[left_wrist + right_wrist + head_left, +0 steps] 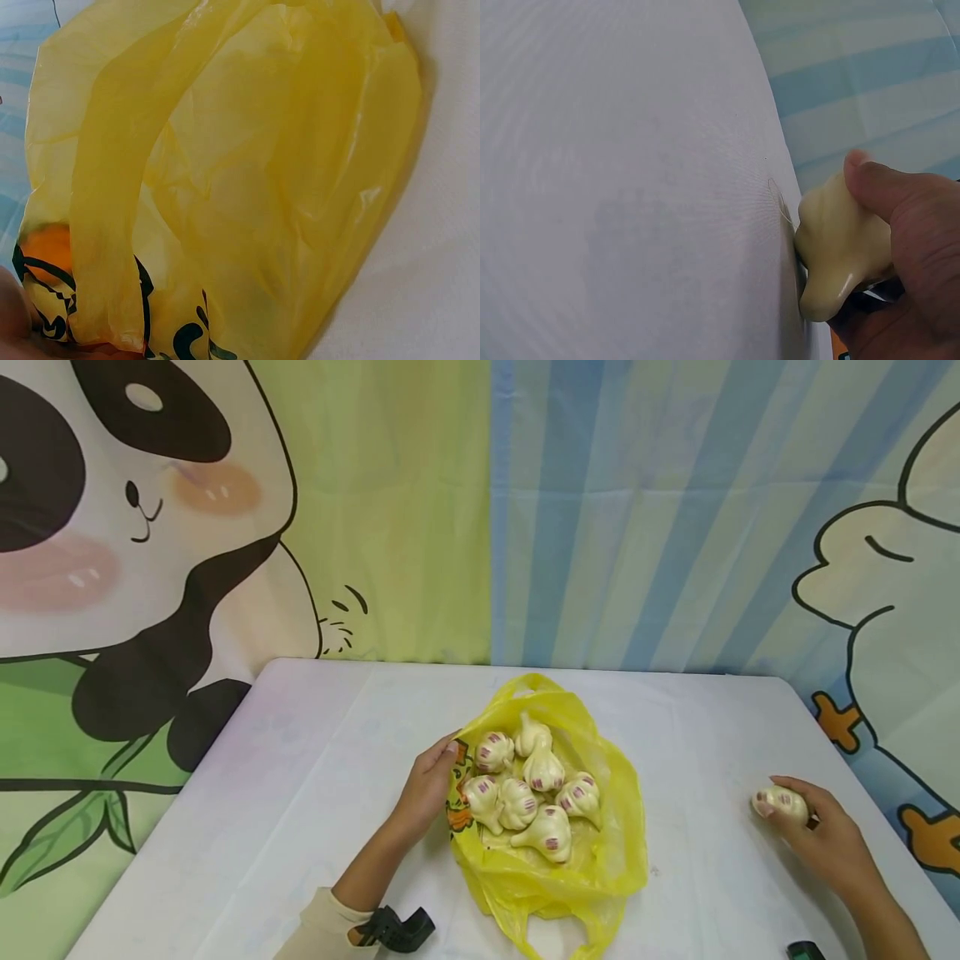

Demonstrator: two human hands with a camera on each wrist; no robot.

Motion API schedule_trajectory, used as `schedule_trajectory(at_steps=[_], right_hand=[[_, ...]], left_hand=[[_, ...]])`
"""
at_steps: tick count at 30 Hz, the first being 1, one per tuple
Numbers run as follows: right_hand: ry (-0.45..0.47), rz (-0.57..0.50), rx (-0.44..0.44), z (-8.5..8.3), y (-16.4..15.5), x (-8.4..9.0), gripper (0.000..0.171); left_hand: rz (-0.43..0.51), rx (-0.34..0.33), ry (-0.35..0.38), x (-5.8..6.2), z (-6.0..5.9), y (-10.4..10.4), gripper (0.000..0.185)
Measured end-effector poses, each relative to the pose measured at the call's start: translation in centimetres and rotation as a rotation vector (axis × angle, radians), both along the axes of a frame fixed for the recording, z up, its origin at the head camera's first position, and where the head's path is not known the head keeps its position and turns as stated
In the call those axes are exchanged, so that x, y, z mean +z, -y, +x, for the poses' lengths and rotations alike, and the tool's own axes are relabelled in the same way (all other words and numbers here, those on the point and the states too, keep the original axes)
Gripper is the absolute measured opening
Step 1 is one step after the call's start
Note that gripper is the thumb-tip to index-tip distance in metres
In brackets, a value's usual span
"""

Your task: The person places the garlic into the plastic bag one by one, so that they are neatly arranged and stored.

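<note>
A yellow plastic bag (622,827) lies wide-mouthed on the white table, with several garlic bulbs (517,803) inside it. My left hand (427,789) grips the bag's left rim, thumb over the edge; in the left wrist view the bag's yellow side (225,150) fills most of the picture and only a bit of the hand shows. Over at the table's right side, my right hand (828,839) holds one garlic bulb (780,804) between thumb and fingers. The right wrist view shows this bulb (840,247) at or very near the tabletop, its stem pointing down the picture.
The white table (300,827) spreads around the bag, and its right edge runs close by the right hand. Behind it hang cloths printed with a panda (150,527) and blue stripes (637,527). A dark wrist strap mount (401,929) sits on the left wrist.
</note>
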State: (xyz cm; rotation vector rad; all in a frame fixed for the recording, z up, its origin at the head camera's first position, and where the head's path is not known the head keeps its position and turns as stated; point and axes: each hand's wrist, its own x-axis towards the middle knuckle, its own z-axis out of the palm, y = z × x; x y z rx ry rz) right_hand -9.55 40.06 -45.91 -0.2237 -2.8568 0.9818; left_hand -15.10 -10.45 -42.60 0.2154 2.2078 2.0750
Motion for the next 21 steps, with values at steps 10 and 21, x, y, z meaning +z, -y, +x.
schedule_trajectory(at_steps=[10, 21], right_hand=[[0.047, 0.006, -0.042, 0.2, -0.1, 0.4, 0.068], [0.033, -0.023, -0.019, 0.4, 1.1, 1.6, 0.064]], left_hand=[[-0.004, 0.009, 0.001, 0.1, 0.1, -0.1, 0.046], [-0.001, 0.004, -0.005, 0.1, 0.0, -0.1, 0.046]])
